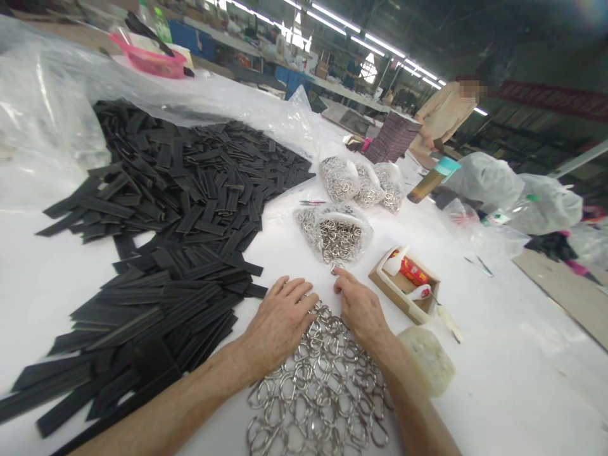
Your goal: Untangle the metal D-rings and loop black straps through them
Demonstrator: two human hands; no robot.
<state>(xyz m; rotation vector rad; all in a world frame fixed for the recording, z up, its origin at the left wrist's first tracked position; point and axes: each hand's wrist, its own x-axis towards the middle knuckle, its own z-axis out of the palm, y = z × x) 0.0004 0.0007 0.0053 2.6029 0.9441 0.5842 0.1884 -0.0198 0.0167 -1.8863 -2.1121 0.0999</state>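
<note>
A heap of silver metal D-rings (323,386) lies on the white table (498,354) right in front of me. My left hand (280,320) rests flat on the far left part of the heap, fingers stretched out. Beside it, my right hand (358,307) lies on the heap's far edge with its fingers extended toward an open plastic bag of rings (335,234). Neither hand holds anything that I can see. A large spread of black flat strips (180,209) covers the table to the left.
More bags of rings (363,183) sit farther back. A small cardboard tray with a red tube (408,282) and a pale lump (427,358) lie right of my hands. A capped bottle (434,179), crumpled plastic and a pink basket (152,60) stand beyond. A person stands at the far right.
</note>
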